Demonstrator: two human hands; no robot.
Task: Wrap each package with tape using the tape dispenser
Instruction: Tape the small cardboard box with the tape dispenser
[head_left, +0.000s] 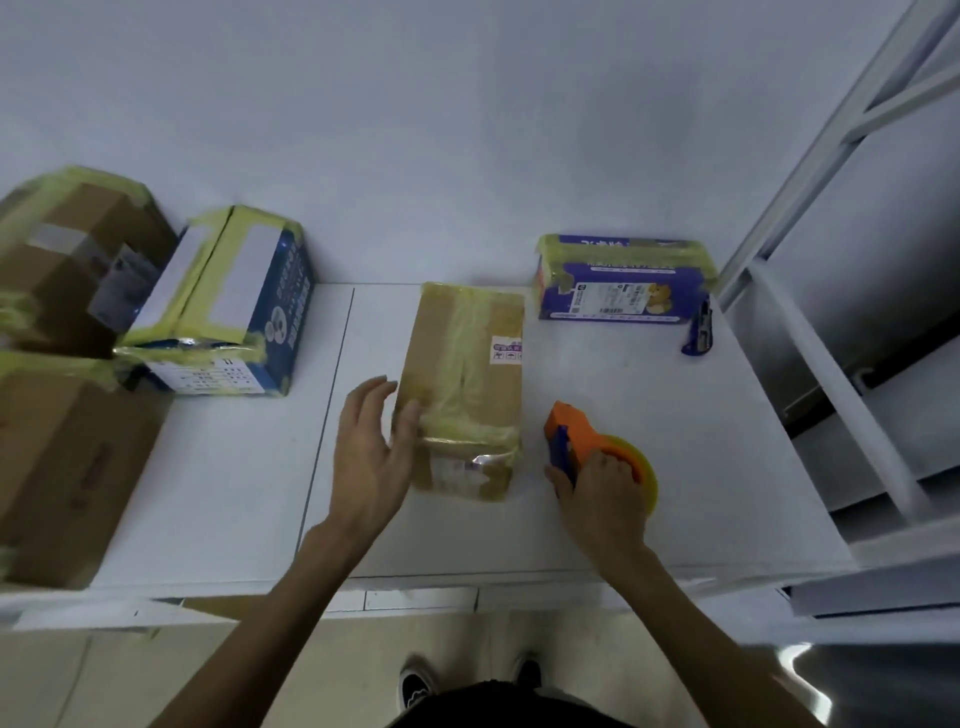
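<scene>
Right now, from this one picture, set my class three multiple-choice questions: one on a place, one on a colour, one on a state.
1. Where is the tape dispenser?
A. On top of the brown package
B. Right of the brown package, in the right hand
C. On the floor

2. What colour is the dispenser's body?
A. Green
B. Black
C. Orange

3. How is the left hand?
A. Open, at the package's left side
B. Gripping a knife
C. Clenched on a tape roll

Answers:
1 B: the right hand grips it beside the package's right edge.
2 C: its body is plainly orange.
3 A: its fingers are straight and hold nothing.
</scene>
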